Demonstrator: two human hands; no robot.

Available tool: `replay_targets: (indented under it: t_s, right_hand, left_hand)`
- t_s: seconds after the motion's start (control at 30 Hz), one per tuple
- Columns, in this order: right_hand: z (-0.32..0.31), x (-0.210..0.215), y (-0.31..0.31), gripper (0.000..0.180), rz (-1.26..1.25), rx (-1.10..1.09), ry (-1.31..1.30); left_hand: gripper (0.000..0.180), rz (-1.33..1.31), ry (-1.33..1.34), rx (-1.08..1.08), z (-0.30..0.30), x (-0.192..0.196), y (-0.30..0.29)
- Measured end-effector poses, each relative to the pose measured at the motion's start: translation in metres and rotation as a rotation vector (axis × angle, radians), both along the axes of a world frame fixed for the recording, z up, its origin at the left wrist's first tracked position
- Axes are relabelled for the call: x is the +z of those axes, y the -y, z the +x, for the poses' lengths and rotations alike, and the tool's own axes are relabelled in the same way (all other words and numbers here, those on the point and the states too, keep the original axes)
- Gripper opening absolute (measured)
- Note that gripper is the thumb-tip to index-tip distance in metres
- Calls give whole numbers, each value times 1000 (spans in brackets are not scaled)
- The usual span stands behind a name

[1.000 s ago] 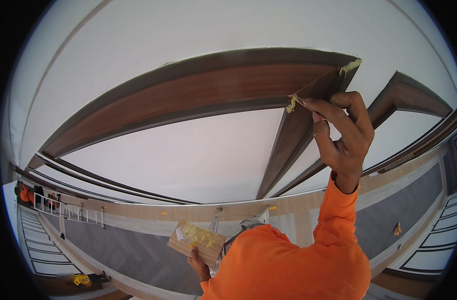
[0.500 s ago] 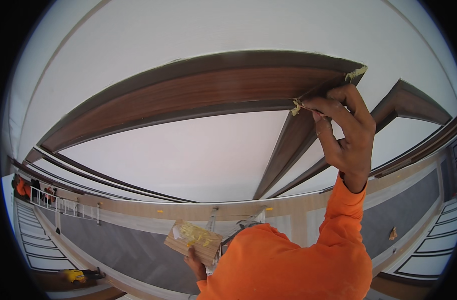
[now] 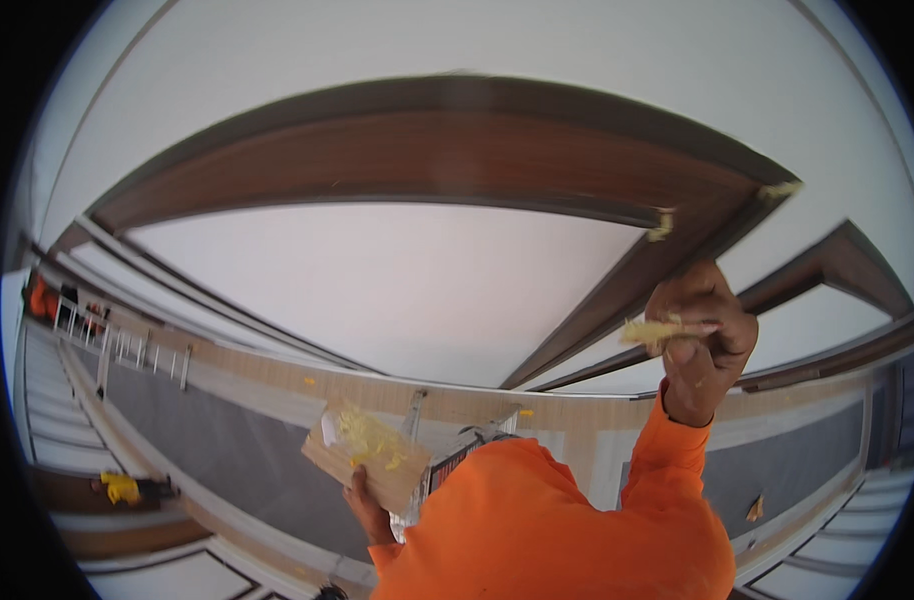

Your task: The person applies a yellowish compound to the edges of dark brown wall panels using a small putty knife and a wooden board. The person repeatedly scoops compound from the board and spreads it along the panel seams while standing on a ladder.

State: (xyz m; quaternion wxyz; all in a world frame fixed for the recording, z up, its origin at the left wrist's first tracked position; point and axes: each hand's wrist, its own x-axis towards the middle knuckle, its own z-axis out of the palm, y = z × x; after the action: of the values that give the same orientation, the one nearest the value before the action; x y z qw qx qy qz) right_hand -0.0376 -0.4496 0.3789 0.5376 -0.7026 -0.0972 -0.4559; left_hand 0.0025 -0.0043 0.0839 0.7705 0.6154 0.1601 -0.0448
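Observation:
My right hand (image 3: 704,335), its arm raised in an orange sleeve, pinches a small flat spreader (image 3: 669,329). Pale yellow filler coats the spreader, so its exact kind is hard to tell. It is apart from the dark brown wood moulding (image 3: 427,150) on the white wall. One dab of filler (image 3: 661,225) sits at the moulding's inner corner and another (image 3: 780,189) at the outer corner. Lower down, my left hand (image 3: 369,505) grips the edge of a flat wooden board (image 3: 402,483). A heap of yellow filler (image 3: 367,438) is spread over the board's upper face.
A white ladder (image 3: 127,345) stands at the far left, near people in orange. Someone in yellow (image 3: 124,488) is at the lower left. A metal rail (image 3: 414,415) rises beside the board. On the grey floor at right lies a small brown scrap (image 3: 755,508).
My right hand has drawn down and away from the moulding's inner corner, with the filler-coated spreader now turned into view. My left hand still holds the board. The whole view has shifted slightly.

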Motion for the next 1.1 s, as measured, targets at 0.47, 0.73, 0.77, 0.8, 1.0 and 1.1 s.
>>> replay_targets:
  t_s: [0.47,0.73,0.77,0.8,1.0,1.1]
  right_hand:
    - [122,-138,-170,29,52,558,-260]
    - [137,-151,-198,27,-50,472,-203]
    - [135,-152,-199,29,-74,441,-188]
    - [134,-154,-199,30,-97,408,-173]
    - [133,-160,-189,40,-309,361,-11]
    - [125,-158,-174,40,-246,286,-102]
  left_hand:
    - [43,-194,127,91,-3,121,21]
    - [41,-303,156,42,-6,125,22]
    - [40,-324,165,46,-6,127,25]
    - [40,-333,163,57,-6,129,28]
    - [44,-389,168,67,-8,138,32]
    - [51,-366,197,46,0,134,26]
